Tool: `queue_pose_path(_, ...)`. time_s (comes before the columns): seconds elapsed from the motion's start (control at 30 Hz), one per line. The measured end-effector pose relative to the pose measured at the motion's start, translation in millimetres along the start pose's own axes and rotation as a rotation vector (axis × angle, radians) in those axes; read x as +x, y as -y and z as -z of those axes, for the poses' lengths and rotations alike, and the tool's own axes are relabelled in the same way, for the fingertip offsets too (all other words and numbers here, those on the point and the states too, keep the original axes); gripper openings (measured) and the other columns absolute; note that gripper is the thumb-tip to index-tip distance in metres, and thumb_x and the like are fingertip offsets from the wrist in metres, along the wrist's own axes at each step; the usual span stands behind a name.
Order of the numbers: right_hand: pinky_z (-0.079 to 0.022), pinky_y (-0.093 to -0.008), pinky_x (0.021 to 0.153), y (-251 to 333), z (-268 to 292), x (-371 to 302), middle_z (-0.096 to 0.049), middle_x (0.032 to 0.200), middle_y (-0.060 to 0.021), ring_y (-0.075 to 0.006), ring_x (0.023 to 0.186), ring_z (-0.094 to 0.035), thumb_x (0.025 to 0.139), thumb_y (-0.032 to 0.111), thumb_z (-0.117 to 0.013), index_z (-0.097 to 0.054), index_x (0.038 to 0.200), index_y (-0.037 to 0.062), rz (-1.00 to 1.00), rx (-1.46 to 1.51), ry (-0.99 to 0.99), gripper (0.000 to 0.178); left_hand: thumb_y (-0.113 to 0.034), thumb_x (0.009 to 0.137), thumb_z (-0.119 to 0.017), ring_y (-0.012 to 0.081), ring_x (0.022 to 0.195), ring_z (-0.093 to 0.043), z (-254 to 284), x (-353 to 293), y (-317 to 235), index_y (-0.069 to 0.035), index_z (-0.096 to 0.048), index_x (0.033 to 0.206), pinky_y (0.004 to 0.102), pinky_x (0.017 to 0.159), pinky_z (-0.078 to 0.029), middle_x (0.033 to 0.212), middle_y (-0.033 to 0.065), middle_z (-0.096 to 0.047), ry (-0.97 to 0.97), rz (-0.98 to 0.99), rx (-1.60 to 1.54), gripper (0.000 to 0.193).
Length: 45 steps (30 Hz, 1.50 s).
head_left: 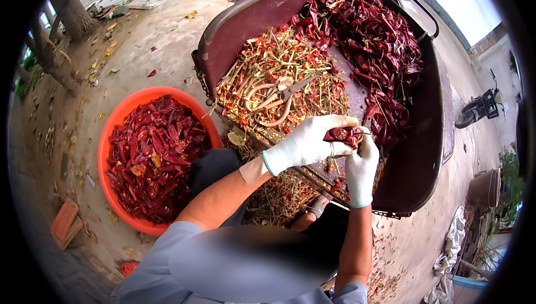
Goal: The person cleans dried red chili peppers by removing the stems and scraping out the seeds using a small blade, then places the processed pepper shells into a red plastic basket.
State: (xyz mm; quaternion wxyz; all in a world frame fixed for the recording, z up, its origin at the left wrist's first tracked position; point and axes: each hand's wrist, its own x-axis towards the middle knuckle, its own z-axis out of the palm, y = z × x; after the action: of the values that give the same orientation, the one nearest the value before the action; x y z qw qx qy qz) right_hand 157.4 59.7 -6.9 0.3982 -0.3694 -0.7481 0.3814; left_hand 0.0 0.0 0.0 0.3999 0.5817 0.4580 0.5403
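One wrinkled dried red chili [341, 134] sits pinched between both white knit-gloved hands, the left hand [306, 143] and right hand [362, 165] each clenched on it, above the maroon cart bed [416, 158]. Beyond lie metal shears [279, 100] on a pile of pale stems [279, 75]; a round orange plastic basin [111, 131] of chilies stands on the ground to the left.

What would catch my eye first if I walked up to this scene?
Probably the red: an orange basin heaped with dried chillies on the ground at the left, and a dark pile of chillies in the cart ahead. At the centre, the gloved left hand and right hand pinch one chilli, with shears lying among cut stems.
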Motion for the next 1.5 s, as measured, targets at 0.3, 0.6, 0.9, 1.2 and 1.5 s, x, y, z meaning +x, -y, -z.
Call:
queue_pose_path(0.3, -0.053, -0.0272, 0.072, 29, 11, 1, -0.07, 0.093, -0.0101, -0.015, 0.08, -0.067, 0.086, -0.007, -0.058, -0.064, 0.105, -0.0003, 0.09, -0.143, -0.138, 0.021, -0.011, 0.081, -0.076, 0.0145, 0.104, -0.065, -5, 5, 6, -0.004, -0.06, 0.127, 0.0305, 0.091, -0.052, 0.114, 0.0111, -0.069, -0.077, -0.027, 0.125, 0.049)
queue_pose_path(0.6, -0.051, -0.0294, 0.071, 45, 36, 3, -0.066, 0.093, -0.0109, -0.0222, 0.081, -0.065, 0.077, -0.004, -0.069, -0.07, 0.103, 0.0018, 0.3, -0.205, 0.12, 0.026, -0.01, 0.082, -0.076, 0.0084, 0.094, -0.062, 17, 3, -10, -0.003, -0.064, 0.122, 0.0275, 0.085, -0.051, 0.1, 0.0045, -0.07, 0.133, 0.15, -0.019, 0.043)
queue_pose_path(0.9, -0.051, -0.028, 0.067, 64, 42, -4, -0.066, 0.091, -0.0101, -0.02, 0.075, -0.065, 0.075, -0.005, -0.071, -0.069, 0.093, 0.0023, 0.312, -0.238, 0.227, 0.02, -0.012, 0.078, -0.076, 0.0074, 0.091, -0.061, 23, -1, -11, -0.002, -0.062, 0.125, 0.0246, 0.081, -0.051, 0.101, 0.0032, -0.069, 0.311, 0.2, -0.232, 0.05)
queue_pose_path(1.2, -0.053, -0.0292, 0.067, 67, 48, -13, -0.068, 0.09, -0.0118, -0.0232, 0.076, -0.067, 0.076, -0.005, -0.069, -0.07, 0.093, 0.0024, 0.32, -0.222, 0.167, 0.018, -0.013, 0.078, -0.076, 0.0046, 0.075, -0.057, 18, -2, -18, -0.001, -0.066, 0.111, 0.0217, 0.065, -0.048, 0.085, -0.0021, -0.066, 0.349, 0.208, -0.245, 0.036)
queue_pose_path(1.5, -0.053, -0.0304, 0.074, 65, 57, -14, -0.069, 0.092, -0.011, -0.0229, 0.083, -0.068, 0.074, -0.003, -0.07, -0.07, 0.093, 0.0009, 0.201, -0.067, 0.363, 0.02, -0.013, 0.078, -0.078, 0.0042, 0.074, -0.057, 19, -8, -20, -0.001, -0.068, 0.106, 0.0215, 0.064, -0.048, 0.084, -0.0012, -0.066, 0.407, 0.337, -0.299, 0.033)
